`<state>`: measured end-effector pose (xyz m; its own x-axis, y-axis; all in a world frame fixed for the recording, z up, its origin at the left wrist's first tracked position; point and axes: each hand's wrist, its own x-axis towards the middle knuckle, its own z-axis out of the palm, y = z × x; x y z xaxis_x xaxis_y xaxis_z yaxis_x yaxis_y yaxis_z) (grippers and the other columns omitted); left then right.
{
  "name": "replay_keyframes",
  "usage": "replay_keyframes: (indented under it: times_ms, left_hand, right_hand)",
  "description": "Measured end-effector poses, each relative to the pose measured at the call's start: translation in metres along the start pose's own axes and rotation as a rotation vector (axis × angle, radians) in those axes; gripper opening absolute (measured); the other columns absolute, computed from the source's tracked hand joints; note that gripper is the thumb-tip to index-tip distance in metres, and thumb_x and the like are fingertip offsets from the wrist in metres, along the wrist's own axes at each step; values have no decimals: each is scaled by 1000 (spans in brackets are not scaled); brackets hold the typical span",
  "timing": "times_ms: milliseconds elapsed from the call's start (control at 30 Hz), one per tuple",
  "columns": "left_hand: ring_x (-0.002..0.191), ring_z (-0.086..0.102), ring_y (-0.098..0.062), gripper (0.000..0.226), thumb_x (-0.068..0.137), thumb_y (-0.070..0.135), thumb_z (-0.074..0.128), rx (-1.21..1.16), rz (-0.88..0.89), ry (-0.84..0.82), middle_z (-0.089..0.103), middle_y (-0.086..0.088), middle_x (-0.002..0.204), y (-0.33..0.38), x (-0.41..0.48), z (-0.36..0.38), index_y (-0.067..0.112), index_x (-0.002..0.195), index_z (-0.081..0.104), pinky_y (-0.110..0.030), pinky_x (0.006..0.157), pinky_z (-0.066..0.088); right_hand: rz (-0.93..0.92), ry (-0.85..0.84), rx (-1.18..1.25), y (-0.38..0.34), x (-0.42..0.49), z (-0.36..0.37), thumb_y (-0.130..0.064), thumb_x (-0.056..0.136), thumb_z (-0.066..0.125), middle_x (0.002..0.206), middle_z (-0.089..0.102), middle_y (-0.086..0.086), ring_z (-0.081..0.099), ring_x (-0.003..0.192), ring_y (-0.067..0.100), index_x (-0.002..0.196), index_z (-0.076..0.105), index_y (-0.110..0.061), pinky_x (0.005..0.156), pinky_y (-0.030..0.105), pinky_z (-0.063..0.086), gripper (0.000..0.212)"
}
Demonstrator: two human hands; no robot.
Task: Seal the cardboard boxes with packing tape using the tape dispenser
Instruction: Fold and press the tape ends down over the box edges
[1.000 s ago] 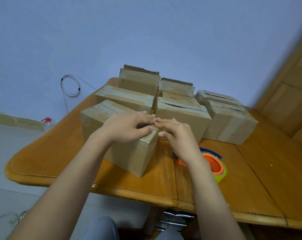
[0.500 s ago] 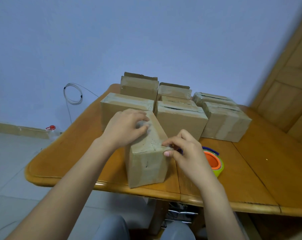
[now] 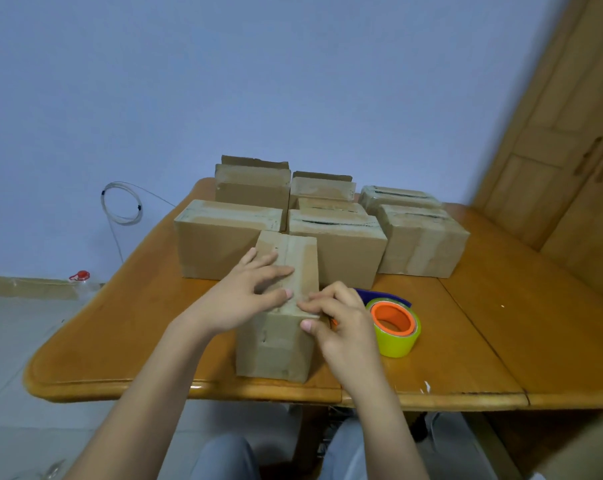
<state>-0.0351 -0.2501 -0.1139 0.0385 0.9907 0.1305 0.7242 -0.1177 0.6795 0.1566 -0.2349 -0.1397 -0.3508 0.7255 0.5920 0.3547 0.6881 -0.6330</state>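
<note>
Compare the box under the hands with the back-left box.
The near box stands end-on, left hand and right hand on it; the back-left box sits broadside, untouched. The near box's flaps lie flat; the back-left box's rear flap stands up. Both are brown cardboard.

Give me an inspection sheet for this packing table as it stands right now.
Surface: orange-brown wooden table, scuffed, with a seam down its right side.
Job's things: small brown cardboard box stands at the near edge; cluster of brown cardboard boxes behind it; yellow-green tape dispenser with an orange core lies to its right, unheld.
Clutter: small white scraps near the front edge.
Grippers: left hand rests on the box top, fingers spread; right hand pinches its near top corner.
Cables: thin white coiled cable hangs on the wall at left.
Surroundings: pale blue wall; wooden door at right; clear plastic bottle with a red cap on the floor.
</note>
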Motion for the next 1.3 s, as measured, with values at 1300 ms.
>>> replay_keyframes:
  times_ms: [1300]
  left_hand:
    - [142, -25, -5, 82, 67, 83, 37, 114, -54, -146, -5, 18, 159, 4, 37, 3, 54, 143, 27, -45, 118, 5]
  right_hand:
    - [174, -637, -695, 142, 77, -51, -5, 80, 58, 126, 61, -4, 56, 114, 19, 135, 48, -34, 84, 29, 47, 63]
